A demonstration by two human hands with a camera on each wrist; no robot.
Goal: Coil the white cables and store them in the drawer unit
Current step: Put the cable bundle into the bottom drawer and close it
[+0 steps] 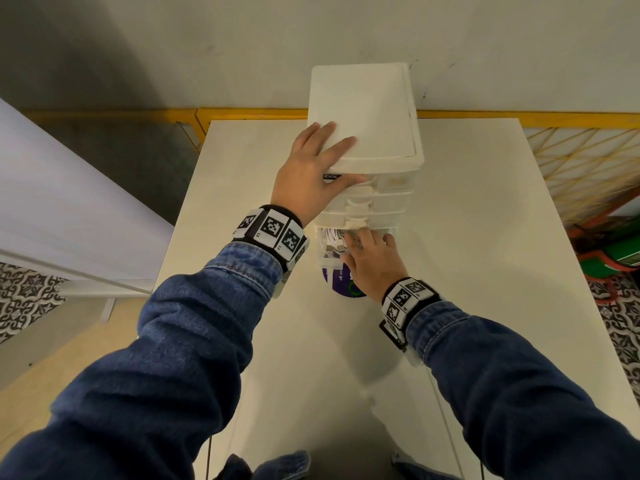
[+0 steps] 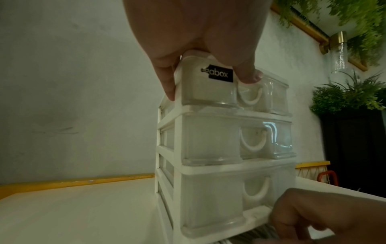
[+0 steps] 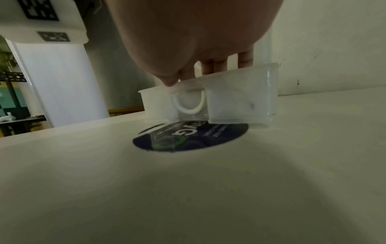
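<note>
A white drawer unit (image 1: 367,109) with clear drawers stands at the far middle of the table. My left hand (image 1: 332,161) holds its top front-left corner: fingers flat on the lid, thumb (image 2: 248,77) on the top drawer's front. The bottom drawer (image 1: 323,259) is pulled out, and coiled white cables (image 1: 330,237) lie in it. My right hand (image 1: 367,251) reaches over the drawer's front wall (image 3: 240,99). Its fingers (image 3: 217,66) point down onto the cables and the thumb tip rests on the rim. The three upper drawers (image 2: 208,140) are pushed in.
The white table (image 1: 450,271) carries a round purple sticker (image 1: 341,285) just in front of the open drawer. A yellow wire fence (image 1: 571,150) runs behind and to the right. A white panel (image 1: 69,202) stands on the left, and the wall is close behind the unit.
</note>
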